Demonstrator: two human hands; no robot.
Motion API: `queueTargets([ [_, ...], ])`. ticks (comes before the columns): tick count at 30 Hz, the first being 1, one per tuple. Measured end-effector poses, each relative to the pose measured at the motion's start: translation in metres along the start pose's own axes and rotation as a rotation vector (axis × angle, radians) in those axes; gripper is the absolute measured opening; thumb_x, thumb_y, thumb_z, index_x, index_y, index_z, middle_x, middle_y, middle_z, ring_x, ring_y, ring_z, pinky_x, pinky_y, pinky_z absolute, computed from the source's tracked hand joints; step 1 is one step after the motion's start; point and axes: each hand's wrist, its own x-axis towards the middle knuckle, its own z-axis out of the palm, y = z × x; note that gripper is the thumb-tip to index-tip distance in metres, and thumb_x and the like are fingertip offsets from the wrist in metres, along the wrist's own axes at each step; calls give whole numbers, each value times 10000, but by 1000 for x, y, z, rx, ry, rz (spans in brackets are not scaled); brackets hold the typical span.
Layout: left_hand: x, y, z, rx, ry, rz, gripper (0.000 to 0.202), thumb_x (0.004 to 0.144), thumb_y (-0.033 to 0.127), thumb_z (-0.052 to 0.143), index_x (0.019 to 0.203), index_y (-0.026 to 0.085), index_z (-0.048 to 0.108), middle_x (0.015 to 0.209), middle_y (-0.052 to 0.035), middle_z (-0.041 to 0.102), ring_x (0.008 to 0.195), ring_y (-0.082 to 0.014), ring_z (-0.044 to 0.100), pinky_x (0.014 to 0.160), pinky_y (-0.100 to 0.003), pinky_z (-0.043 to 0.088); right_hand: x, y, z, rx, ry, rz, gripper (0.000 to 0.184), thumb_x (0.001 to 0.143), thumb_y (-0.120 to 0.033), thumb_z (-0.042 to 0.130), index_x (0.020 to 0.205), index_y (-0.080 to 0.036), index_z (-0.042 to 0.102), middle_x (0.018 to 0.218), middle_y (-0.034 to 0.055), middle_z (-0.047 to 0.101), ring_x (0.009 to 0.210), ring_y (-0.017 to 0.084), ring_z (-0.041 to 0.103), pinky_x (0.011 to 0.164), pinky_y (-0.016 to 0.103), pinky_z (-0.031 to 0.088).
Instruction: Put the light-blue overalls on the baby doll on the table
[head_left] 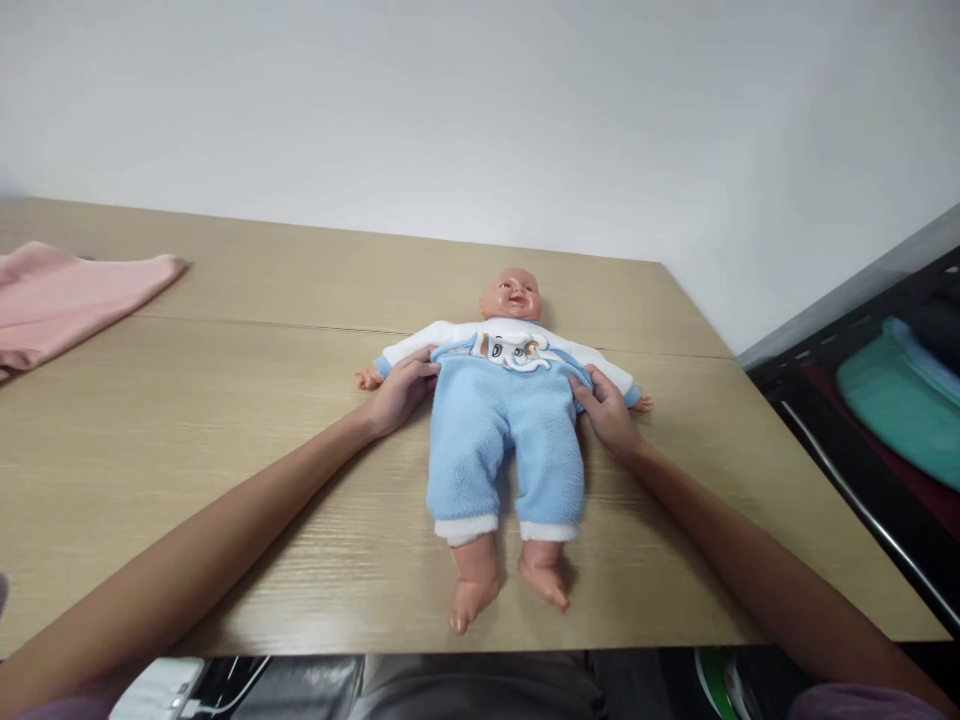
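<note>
A baby doll [516, 292] lies on its back on the wooden table, head away from me and bare feet toward the near edge. It wears a white-sleeved top and fluffy light blue overalls [469, 430] with an animal face [511, 350] on the chest. My left hand [405, 392] pinches the overalls at the side of the waist on the left. On the opposite side my right hand [606, 408] grips the blue cloth, thumb on top. The fingers under the fabric are partly hidden. Both doll arms stretch outward past my hands.
Pink cloth [67, 295] lies at the table's far left. A black rack [817, 400] with a teal item [900, 400] stands beyond the right edge. Below the near edge are a white device [161, 690] and its cable. A white wall rises behind the table [285, 270].
</note>
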Motion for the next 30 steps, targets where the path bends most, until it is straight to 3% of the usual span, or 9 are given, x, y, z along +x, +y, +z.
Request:
queueTargets([
  [5,0,1,1,20,16,-13,274,906,428,759,1053,209,685,1103,-67,729,1070,-290,663,1008,-414,519,0,-6,0,219,-61,95,304,885,-525,830,1008,-295,673,988,-3,704,992,261,666,1043,419,554],
  [11,-8,12,5,487,34,83,332,988,553,708,971,225,657,987,-11,643,1005,-256,574,982,-371,469,5,-19,2,359,-88,149,320,882,-598,727,972,-309,624,1100,50,781,1168,346,719,1106,551,580],
  [15,-9,10,7,368,78,102,434,998,647,723,948,225,635,921,3,576,896,-218,515,880,-335,448,4,-16,4,399,-66,144,306,892,-541,797,973,-303,623,1017,25,754,1090,312,720,1088,512,579],
  [21,-4,1,9,315,198,174,573,941,781,782,938,228,631,862,11,549,809,-191,473,767,-301,421,3,-8,9,485,108,60,374,869,-544,882,994,-307,621,993,-16,696,990,233,691,1002,399,582],
  [26,-2,-3,10,228,247,210,525,969,739,788,972,229,664,964,-10,635,896,-194,540,831,-295,438,6,0,11,263,108,24,395,833,-552,918,933,-280,649,879,-31,649,859,197,626,852,330,552],
  [30,-2,-6,9,142,212,206,478,962,676,827,946,230,655,959,-2,626,894,-190,539,837,-293,437,8,6,14,124,161,-18,405,857,-587,883,948,-267,652,892,-18,671,890,203,638,876,340,551],
])
